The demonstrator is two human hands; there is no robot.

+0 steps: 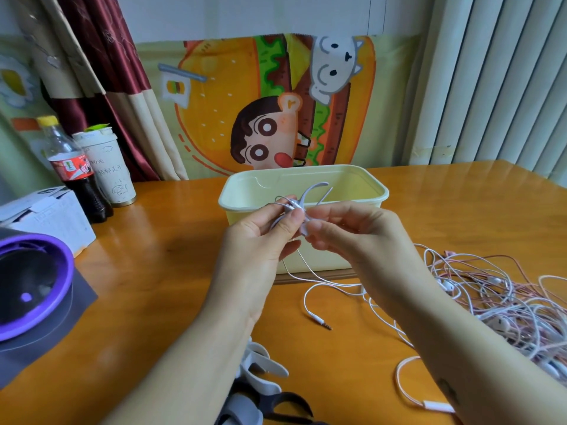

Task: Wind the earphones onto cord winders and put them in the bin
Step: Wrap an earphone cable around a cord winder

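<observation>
Just before the bin [245, 191], the left hand [260, 240] pinches the earphone cord [315, 315] against the cord winder [310, 189]; the right hand [346, 231] holds that winder in a pinching grip, likely steadying it for winding.

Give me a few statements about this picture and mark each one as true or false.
1. The left hand and the right hand together hold a white cord winder. True.
2. The bin is blue. False: it is pale yellow.
3. An audio plug lies on the table. True.
4. The tangle of earphones lies left of the bin. False: it lies to the right.
5. The cola bottle lies on its side. False: it stands upright.
</observation>
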